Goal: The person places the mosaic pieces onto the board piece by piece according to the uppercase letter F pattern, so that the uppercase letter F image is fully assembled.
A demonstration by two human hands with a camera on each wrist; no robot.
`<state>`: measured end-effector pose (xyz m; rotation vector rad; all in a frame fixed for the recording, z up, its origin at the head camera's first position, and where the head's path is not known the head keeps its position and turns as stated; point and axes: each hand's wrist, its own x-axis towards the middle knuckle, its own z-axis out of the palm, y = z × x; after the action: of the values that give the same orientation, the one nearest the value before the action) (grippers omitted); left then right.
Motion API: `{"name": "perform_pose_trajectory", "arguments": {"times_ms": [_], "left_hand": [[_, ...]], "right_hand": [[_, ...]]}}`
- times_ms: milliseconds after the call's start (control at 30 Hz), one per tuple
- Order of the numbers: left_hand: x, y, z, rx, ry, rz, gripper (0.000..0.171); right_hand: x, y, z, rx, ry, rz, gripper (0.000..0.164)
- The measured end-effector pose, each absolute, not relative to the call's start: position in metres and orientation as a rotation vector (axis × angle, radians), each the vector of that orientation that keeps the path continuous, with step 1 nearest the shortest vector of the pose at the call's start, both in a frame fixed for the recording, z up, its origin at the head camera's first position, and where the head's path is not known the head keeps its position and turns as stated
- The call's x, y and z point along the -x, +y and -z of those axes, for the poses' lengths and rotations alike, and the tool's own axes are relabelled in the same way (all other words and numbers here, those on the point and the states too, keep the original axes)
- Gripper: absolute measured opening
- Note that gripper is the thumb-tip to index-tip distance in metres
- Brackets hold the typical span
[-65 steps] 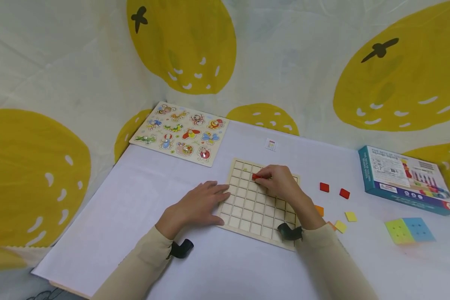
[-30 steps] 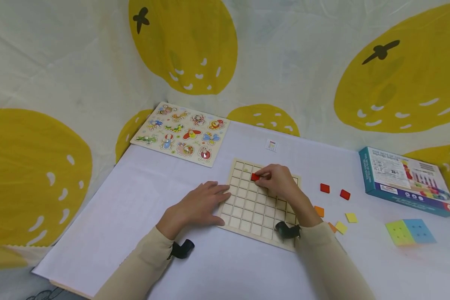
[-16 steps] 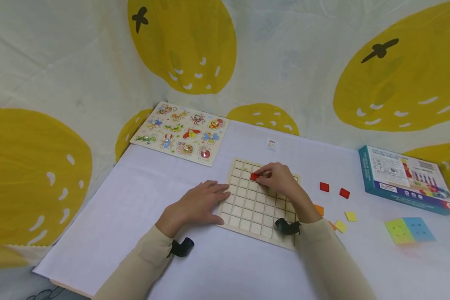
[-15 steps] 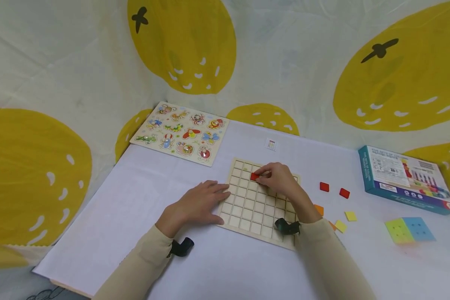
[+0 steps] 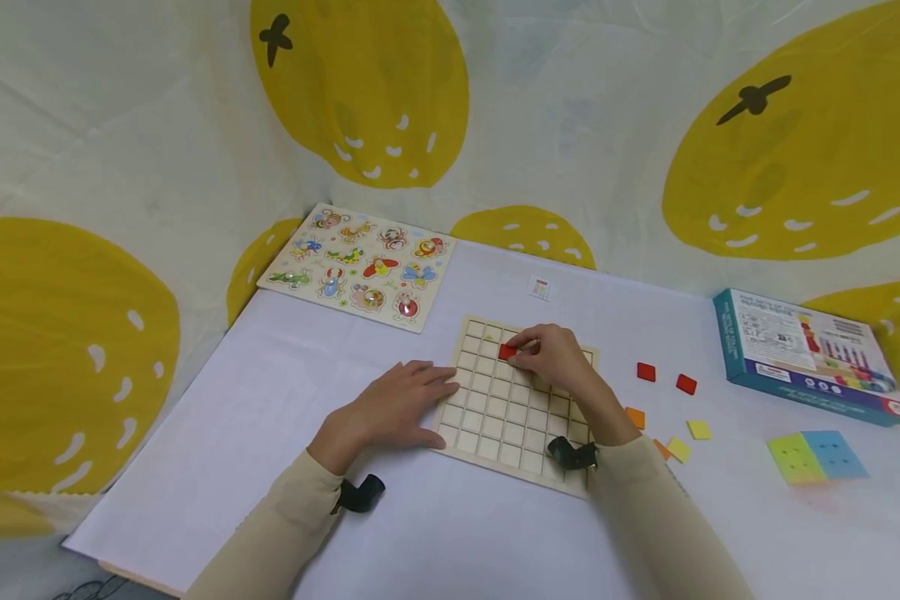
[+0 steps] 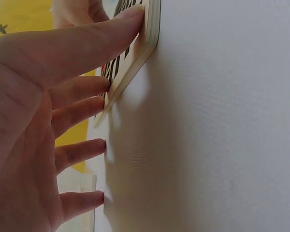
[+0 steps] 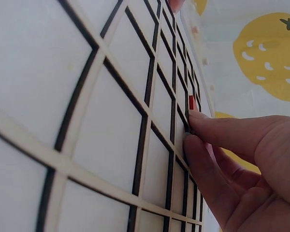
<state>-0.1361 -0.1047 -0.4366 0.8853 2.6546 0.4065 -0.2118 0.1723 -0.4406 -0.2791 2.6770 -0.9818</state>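
A square wooden grid board [image 5: 497, 408] lies on the white-covered table, its cells pale and recessed. My right hand [image 5: 558, 364] is over the board's upper part, thumb and forefinger pinching the right side of a red square tile [image 5: 506, 352]. Seen from the right wrist, a sliver of the red tile [image 7: 192, 102] stands just past the fingertips, close on the grid lines. My left hand [image 5: 392, 407] lies spread at the board's left edge. From the left wrist, its thumb [image 6: 101, 43] rests on the board's rim, while two fingers touch the tablecloth beyond the board.
Right of the board lie two loose red tiles [image 5: 646, 372], orange tiles [image 5: 634, 417] and yellow tiles [image 5: 698, 429]. Further right are a teal box [image 5: 810, 358] and a yellow-and-blue cube [image 5: 817, 457]. An insect puzzle board [image 5: 356, 267] and a small printed card [image 5: 540, 288] lie behind.
The red tile shows more of its face than about two seconds ago, and the right fingers have shifted slightly at it. The left hand stays in place.
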Motion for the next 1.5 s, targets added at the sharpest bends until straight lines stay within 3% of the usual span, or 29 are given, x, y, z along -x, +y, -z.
{"name": "perform_pose_trajectory", "arguments": {"times_ms": [600,1500], "left_hand": [[0.137,-0.108,0.439,-0.915,2.642,-0.45,0.078],[0.139,-0.107,0.436,-0.959,2.604,-0.454,0.079]], "right_hand": [[0.205,0.184,0.435,0.243,2.652,0.953,0.037],[0.185,0.343,0.423,-0.169,2.684,0.71,0.065]]}}
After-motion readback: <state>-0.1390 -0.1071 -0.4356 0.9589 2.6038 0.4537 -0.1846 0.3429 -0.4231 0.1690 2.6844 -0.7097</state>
